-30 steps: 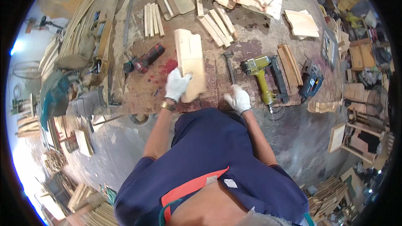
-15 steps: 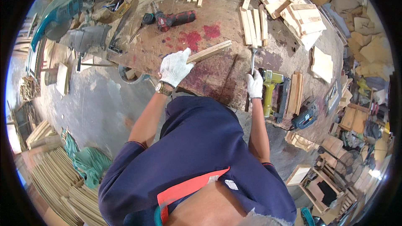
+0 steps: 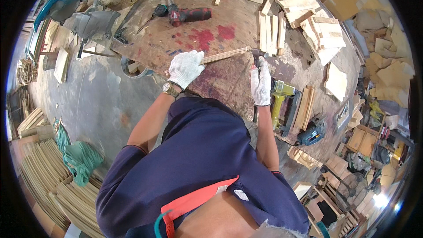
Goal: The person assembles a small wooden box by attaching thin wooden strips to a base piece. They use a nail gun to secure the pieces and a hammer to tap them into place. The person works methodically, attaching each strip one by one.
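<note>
My left hand (image 3: 187,69), in a white knit glove, is closed on a narrow wooden strip (image 3: 225,55) that slants up to the right over the workbench. My right hand (image 3: 261,83), gloved the same way, grips a hammer (image 3: 256,54) by its handle. The hammer's dark head is at the strip's far end; whether they touch, I cannot tell. Beside my right hand lies a yellow-green nail gun (image 3: 278,99). A red and black cordless drill (image 3: 189,15) rests on the bench beyond my left hand.
Light wood slats (image 3: 272,33) and stacked wood pieces (image 3: 324,31) cover the bench's far right. Near its right edge lie wooden strips (image 3: 305,108) and a blue power tool (image 3: 312,131). A teal circular-blade saw (image 3: 66,4) stands at the far left. Bundled slats (image 3: 42,172) lie lower left.
My right hand has shifted slightly left and up, bringing the hammer head to the strip's end. The strip's far end has tipped a little lower, and my left hand keeps its hold.
</note>
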`<state>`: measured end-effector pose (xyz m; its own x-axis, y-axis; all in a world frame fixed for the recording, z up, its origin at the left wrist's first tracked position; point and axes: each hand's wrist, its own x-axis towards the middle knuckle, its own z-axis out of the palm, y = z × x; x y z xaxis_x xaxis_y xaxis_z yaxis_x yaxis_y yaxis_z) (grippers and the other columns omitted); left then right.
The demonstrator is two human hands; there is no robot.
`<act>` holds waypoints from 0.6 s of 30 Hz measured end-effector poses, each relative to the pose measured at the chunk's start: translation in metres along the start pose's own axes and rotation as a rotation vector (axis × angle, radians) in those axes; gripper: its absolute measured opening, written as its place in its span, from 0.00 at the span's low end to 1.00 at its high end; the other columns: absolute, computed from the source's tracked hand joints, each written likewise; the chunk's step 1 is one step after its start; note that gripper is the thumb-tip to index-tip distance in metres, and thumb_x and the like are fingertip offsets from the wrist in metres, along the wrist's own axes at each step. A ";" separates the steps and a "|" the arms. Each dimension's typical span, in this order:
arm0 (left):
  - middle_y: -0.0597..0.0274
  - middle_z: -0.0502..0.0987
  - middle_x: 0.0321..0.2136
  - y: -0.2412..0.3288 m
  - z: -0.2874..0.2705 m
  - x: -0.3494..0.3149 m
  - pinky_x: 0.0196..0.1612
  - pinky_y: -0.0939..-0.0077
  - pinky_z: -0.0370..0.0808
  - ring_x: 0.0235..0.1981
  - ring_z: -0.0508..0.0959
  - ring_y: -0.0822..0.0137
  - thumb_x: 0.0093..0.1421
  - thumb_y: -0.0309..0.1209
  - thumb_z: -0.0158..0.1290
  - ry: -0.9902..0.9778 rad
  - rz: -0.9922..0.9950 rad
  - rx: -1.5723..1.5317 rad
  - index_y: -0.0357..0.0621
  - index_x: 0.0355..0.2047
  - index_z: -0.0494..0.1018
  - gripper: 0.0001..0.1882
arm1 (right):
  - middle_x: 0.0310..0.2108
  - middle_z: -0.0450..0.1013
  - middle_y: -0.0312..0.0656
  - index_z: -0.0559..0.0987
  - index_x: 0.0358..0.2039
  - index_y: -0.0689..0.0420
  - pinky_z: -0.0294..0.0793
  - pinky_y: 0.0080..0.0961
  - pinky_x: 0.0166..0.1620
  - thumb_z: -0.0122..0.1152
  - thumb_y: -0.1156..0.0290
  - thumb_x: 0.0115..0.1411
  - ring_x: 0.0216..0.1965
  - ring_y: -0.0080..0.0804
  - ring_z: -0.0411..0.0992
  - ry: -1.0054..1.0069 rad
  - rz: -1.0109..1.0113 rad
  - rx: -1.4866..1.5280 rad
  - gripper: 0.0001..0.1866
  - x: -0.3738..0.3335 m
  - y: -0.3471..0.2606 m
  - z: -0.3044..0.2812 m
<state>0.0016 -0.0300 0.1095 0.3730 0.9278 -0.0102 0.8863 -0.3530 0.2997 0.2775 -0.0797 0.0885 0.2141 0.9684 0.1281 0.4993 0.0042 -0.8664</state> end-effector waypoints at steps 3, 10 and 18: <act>0.56 0.80 0.32 0.000 -0.002 0.001 0.38 0.56 0.78 0.34 0.82 0.53 0.56 0.43 0.61 -0.044 -0.005 0.011 0.50 0.40 0.77 0.16 | 0.40 0.78 0.52 0.74 0.56 0.65 0.75 0.31 0.42 0.57 0.69 0.69 0.35 0.40 0.76 0.086 -0.165 -0.126 0.18 0.004 0.005 0.008; 0.56 0.80 0.33 0.001 -0.002 0.001 0.37 0.55 0.78 0.34 0.82 0.52 0.56 0.42 0.61 -0.043 -0.004 0.000 0.51 0.39 0.76 0.15 | 0.21 0.74 0.57 0.75 0.47 0.66 0.72 0.44 0.27 0.57 0.66 0.68 0.23 0.56 0.76 0.009 -0.107 -0.421 0.15 -0.005 0.002 0.021; 0.58 0.81 0.33 0.013 -0.051 0.000 0.37 0.56 0.77 0.34 0.82 0.54 0.55 0.42 0.62 -0.097 0.012 -0.005 0.50 0.39 0.76 0.15 | 0.22 0.75 0.53 0.74 0.52 0.63 0.72 0.40 0.26 0.55 0.68 0.69 0.22 0.51 0.76 0.092 -0.082 -0.393 0.15 -0.001 -0.050 0.001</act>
<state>-0.0013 -0.0284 0.1620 0.4086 0.9074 -0.0986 0.8803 -0.3633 0.3050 0.2516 -0.0810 0.1308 0.2252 0.9424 0.2472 0.7968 -0.0321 -0.6034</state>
